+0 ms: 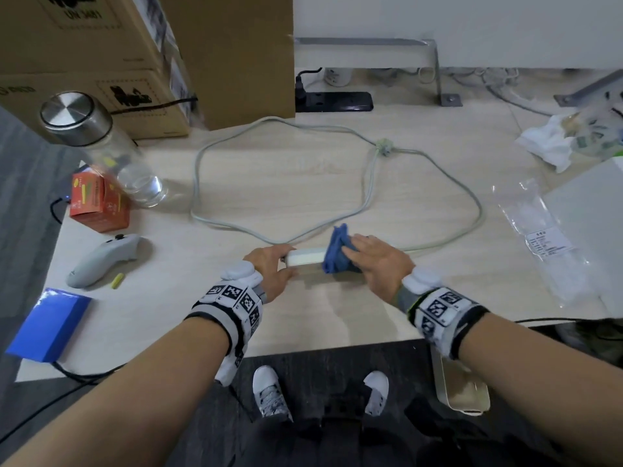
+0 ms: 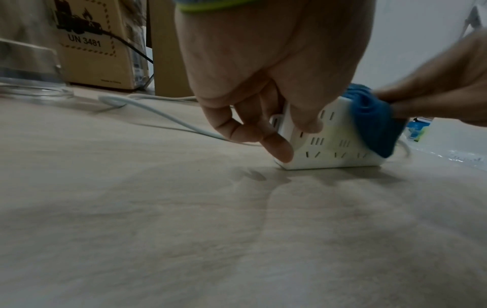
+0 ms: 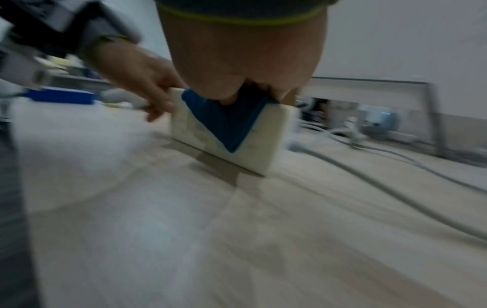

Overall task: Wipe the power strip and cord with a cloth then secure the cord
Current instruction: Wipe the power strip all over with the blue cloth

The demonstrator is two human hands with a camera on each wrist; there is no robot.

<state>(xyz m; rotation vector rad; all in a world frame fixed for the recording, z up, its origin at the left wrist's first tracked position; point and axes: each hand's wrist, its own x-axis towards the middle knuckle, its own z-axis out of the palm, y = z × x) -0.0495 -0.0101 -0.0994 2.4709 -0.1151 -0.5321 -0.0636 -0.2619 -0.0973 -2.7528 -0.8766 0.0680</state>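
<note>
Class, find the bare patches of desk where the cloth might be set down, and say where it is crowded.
Free: inside the cord loop, and the front strip between the power strip and the desk edge. Crowded: left, around the bottle, orange box and controller; right, the plastic bag.

We see bare forearms, each wearing a white wristband (image 1: 232, 308) printed with black square code markers, a rounded white module (image 1: 240, 272) on top; lime-edged grey cuffs (image 1: 404, 298); white patterned shoes (image 1: 269, 392).
</note>
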